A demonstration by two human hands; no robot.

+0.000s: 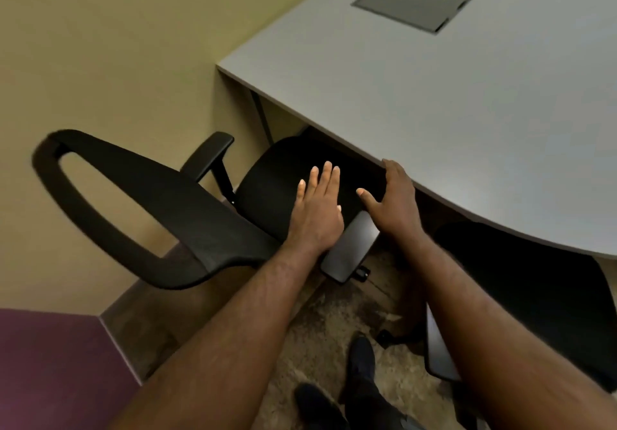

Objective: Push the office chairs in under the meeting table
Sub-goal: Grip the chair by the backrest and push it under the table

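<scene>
A: We see the black fabric-seated office chair (277, 179) at about ten o'clock from the middle of the view, its seat front tucked under the edge of the grey, curved-edged meeting table (467, 129), its looped black backrest (133, 202) swung out toward nine o'clock.

B: And our left hand (317, 212)?

A: It lies flat and spread, fingers (325, 175) straight and close together, pointing to twelve o'clock over the seat. The heel of the palm sits at the grey padded armrest (350, 246). It grips nothing; whether the palm presses on the seat or hovers above it, we cannot tell.

B: The right hand (397, 206)?

A: Also released. Its fingers are loosely fanned, the thumb out toward nine o'clock, the fingertips (387, 164) reaching up to the table's edge. They look to touch the rim, though we cannot be sure. Nothing is clasped.

B: Anything at three to four o'clock?

A: A second black office chair (534, 296), its back toward us, sits just beside the table's curved edge, partly behind our right forearm.

B: And on the table?

A: A dark rectangular cable hatch (412, 3) is set into the top at one o'clock. Down at six o'clock our dark shoes (360, 359) stand on mottled brown carpet (327, 322).
</scene>
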